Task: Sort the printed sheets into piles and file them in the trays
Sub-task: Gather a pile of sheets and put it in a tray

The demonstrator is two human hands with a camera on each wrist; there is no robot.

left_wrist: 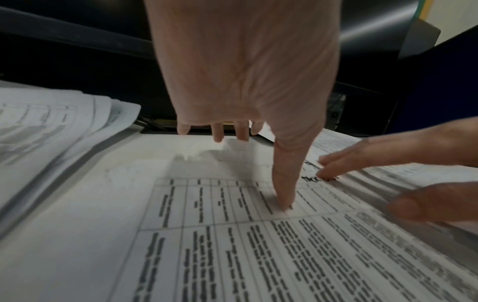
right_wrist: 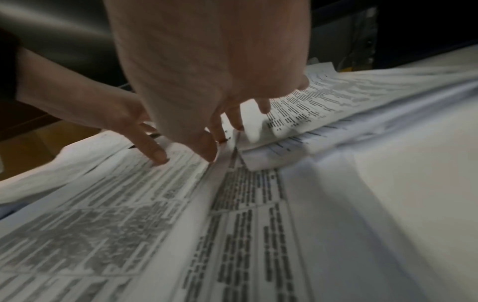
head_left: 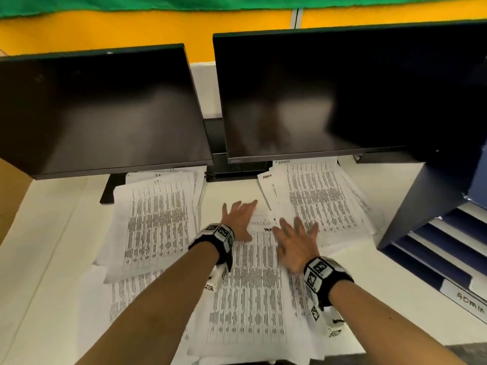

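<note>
Sorting step, filing not begun. Both hands spread flat, fingers straight, on the top sheet (head_left: 250, 285) of the middle heap; nothing gripped. Left hand (head_left: 238, 219) presses near the sheet's far edge, thumb tip down on the printed table in the left wrist view. Right hand (head_left: 295, 246) lies just beside it, fingertips (right_wrist: 210, 154) at the sheet's right edge, where it meets a lower sheet.

One pile (head_left: 155, 222) sits left of the left hand, another (head_left: 319, 198) beyond the right hand, its near corner close to the fingers. Trays (head_left: 445, 259) stand well right of the right hand, one labelled ADMIN.

Judgement: the top sheet is being read or slid free. Next move calls for parting that single sheet from those beneath, then carrying it to the matching pile without dragging its neighbours.
</note>
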